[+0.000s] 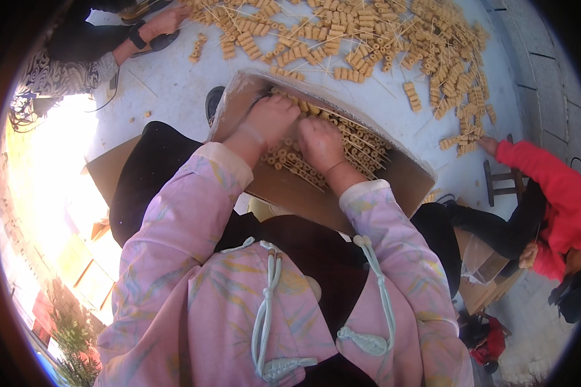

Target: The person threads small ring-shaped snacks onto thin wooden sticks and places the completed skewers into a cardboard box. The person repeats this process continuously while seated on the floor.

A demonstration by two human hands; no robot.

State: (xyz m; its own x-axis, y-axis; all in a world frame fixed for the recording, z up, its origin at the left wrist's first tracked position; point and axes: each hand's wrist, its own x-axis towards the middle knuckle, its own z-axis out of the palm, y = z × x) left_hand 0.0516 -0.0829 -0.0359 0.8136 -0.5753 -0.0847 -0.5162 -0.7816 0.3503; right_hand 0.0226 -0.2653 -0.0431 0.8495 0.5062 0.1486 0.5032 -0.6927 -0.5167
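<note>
A cardboard box point(403, 174) stands open in front of me, holding rows of skewers point(361, 145) threaded with tan, ring-shaped pieces. Inside its left half, my left hand point(271, 122) bends down over the skewers with curled fingers. Just right of it, close by, my right hand point(321, 145) is closed among the skewers, knuckles up. What either hand grips is hidden beneath it, and the fingers are slightly blurred.
Beyond the box, a pale table point(174, 90) bears a large heap of skewered pieces point(368, 39). A person's hand point(164, 22) rests at the far left. On the right sits a person in a red sleeve point(536, 161), one hand by the heap, near a dark stool point(505, 180).
</note>
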